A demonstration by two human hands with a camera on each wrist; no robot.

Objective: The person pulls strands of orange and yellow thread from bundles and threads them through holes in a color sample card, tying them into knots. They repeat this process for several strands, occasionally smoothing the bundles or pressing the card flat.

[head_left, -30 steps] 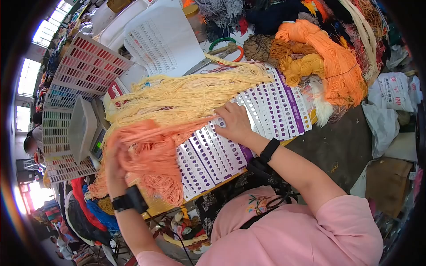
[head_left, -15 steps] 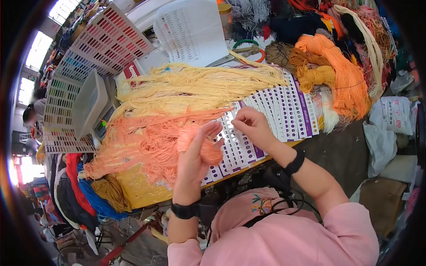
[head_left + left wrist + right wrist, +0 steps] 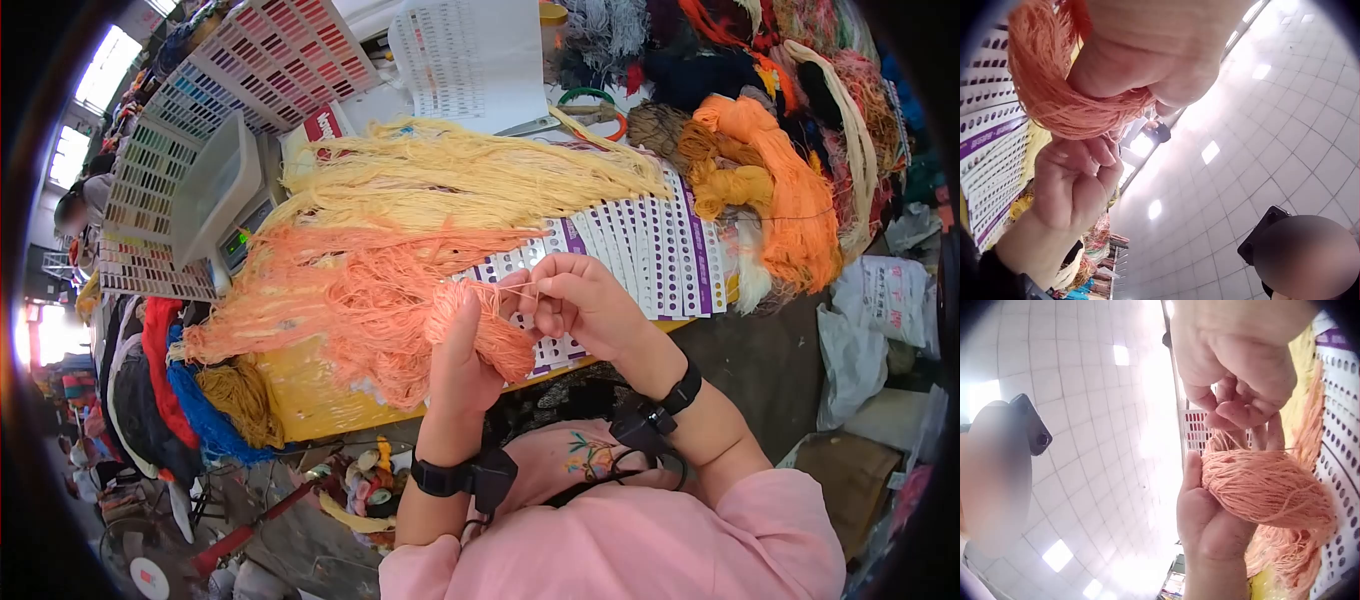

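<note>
Skein of coral yarn [image 3: 492, 335] above table [image 3: 300, 395], your left hand [image 3: 462, 375] gripping it, fingers curled round; your right hand [image 3: 595, 310] pinches strand [image 3: 516, 289] from it. Red label [image 3: 325, 127] near pale yellow yarn [image 3: 450, 185] starts "Nov"; print on purple-banded cards [image 3: 655, 260] too small; white bag [image 3: 893, 300] bears red characters
</note>
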